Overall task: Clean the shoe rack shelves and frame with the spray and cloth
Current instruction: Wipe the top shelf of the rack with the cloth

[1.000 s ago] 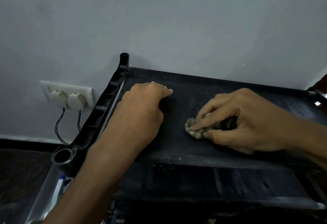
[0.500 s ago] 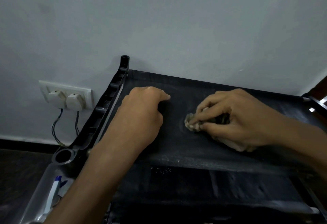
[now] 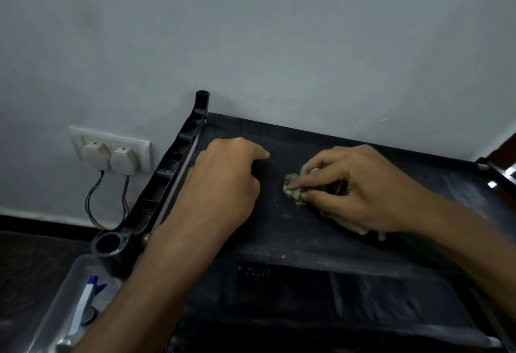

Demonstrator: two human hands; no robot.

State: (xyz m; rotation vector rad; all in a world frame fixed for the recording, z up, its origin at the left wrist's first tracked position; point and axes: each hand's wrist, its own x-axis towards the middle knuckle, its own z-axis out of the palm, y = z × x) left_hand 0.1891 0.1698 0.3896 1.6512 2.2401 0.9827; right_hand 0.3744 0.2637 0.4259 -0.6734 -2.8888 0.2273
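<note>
one cloth in right hand, left hand nearby on dusty shelf

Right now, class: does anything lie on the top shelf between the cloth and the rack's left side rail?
Yes: the left hand rests on the top shelf between the cloth, gripped by the right hand, and the left side rail.

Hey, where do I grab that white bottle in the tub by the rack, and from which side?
Grip the bottle round its white body, just below the blue head, coming down from above. It lies slanted in the open-topped tub with its head toward the rack, and the tub's walls would block a sideways reach.
</note>
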